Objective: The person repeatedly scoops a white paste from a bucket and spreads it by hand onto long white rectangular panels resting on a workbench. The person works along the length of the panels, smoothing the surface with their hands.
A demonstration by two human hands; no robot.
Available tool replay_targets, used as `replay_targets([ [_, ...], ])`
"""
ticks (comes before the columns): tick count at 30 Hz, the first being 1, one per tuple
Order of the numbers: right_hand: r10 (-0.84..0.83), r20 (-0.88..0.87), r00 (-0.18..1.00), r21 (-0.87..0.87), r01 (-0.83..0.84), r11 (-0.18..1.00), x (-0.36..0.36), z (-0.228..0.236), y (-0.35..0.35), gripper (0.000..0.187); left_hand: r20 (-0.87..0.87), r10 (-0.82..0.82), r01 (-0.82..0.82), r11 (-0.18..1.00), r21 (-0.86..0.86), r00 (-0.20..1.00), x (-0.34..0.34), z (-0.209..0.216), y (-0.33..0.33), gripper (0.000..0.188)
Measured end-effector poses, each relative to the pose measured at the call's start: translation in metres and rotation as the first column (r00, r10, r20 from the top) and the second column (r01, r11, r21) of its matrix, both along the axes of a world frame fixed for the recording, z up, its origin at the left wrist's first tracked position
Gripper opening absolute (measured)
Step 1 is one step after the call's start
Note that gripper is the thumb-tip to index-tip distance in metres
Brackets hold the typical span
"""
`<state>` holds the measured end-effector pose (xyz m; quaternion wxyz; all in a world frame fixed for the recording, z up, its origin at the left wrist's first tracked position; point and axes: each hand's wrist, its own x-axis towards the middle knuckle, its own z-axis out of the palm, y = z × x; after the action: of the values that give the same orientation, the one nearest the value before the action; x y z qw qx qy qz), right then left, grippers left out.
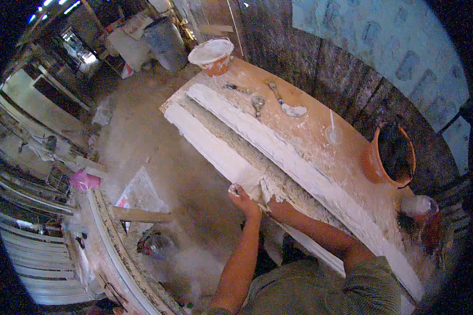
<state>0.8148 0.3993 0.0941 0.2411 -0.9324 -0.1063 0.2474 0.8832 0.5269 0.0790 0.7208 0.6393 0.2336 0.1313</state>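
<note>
A long channel-shaped form (320,160) lies diagonally across the table, its two raised sides coated in white plaster. Rough, fibrous, pale material (220,129) fills the groove between them. My left hand (246,203) is at the near side of the form, its plaster-smeared fingers curled in at the outer edge. Close beside it, my right hand (278,207) is closed and whitened with plaster over the near side and groove. A ragged whitish clump (270,190) shows at its fingers. What lies inside either grip is partly hidden.
Plaster-caked tools (291,109) lie on the orange-brown tabletop (347,149). A plaster-rimmed bowl (211,55) stands at the far end. An orange tub (394,157) and a clear plastic container (419,205) are at the right. Left of the dusty floor stands a long bench (108,236).
</note>
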Motion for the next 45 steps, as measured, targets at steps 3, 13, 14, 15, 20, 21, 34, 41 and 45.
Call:
replay_targets([
  [3, 0.088, -0.069, 0.994, -0.06, -0.092, 0.994, 0.024, 0.009, 0.008, 0.067, 0.158, -0.007, 0.004, 1.0, 0.02, 0.987, 0.025, 0.007, 0.014, 0.043],
  [13, -0.391, 0.283, 0.876, 0.628, 0.139, 0.766, 0.239, -0.029, 0.104, 0.038, 0.346, 0.217, -0.099, 0.939, -0.329, 0.913, 0.232, 0.053, 0.129, 0.038],
  [14, -0.461, 0.328, 0.825, 0.715, 0.102, 0.692, 0.269, -0.036, 0.12, 0.036, 0.344, 0.219, -0.092, 0.932, -0.349, 0.913, 0.258, 0.053, 0.144, 0.039],
  [15, -0.524, 0.352, 0.776, 0.79, 0.054, 0.611, 0.3, -0.044, 0.135, 0.034, 0.334, 0.225, -0.094, 0.926, -0.366, 0.915, 0.282, 0.051, 0.164, 0.039],
  [20, -0.6, -0.025, 0.8, 0.803, 0.373, 0.464, 0.445, -0.084, 0.183, 0.013, 0.307, 0.239, -0.143, 0.941, -0.306, 0.921, 0.382, 0.036, 0.26, 0.054],
  [21, -0.585, 0.078, 0.807, 0.634, 0.413, 0.654, 0.465, -0.095, 0.186, 0.012, 0.237, 0.249, -0.169, 0.935, -0.312, 0.939, 0.394, 0.034, 0.273, 0.056],
  [34, -0.566, 0.109, 0.817, 0.292, 0.518, 0.804, 0.584, -0.045, 0.249, 0.034, -0.011, 0.077, -0.078, 0.962, -0.262, 0.997, 0.494, 0.08, 0.284, 0.075],
  [41, -0.685, 0.277, 0.674, 0.557, 0.468, 0.686, 0.55, -0.011, 0.185, 0.077, -0.07, 0.124, -0.14, 0.939, -0.315, 0.99, 0.504, 0.046, 0.28, 0.079],
  [45, -0.168, 0.482, 0.86, -0.332, 0.356, 0.873, 0.563, -0.039, 0.127, 0.056, 0.022, 0.036, -0.025, 0.929, -0.368, 0.999, 0.51, 0.033, 0.278, 0.077],
])
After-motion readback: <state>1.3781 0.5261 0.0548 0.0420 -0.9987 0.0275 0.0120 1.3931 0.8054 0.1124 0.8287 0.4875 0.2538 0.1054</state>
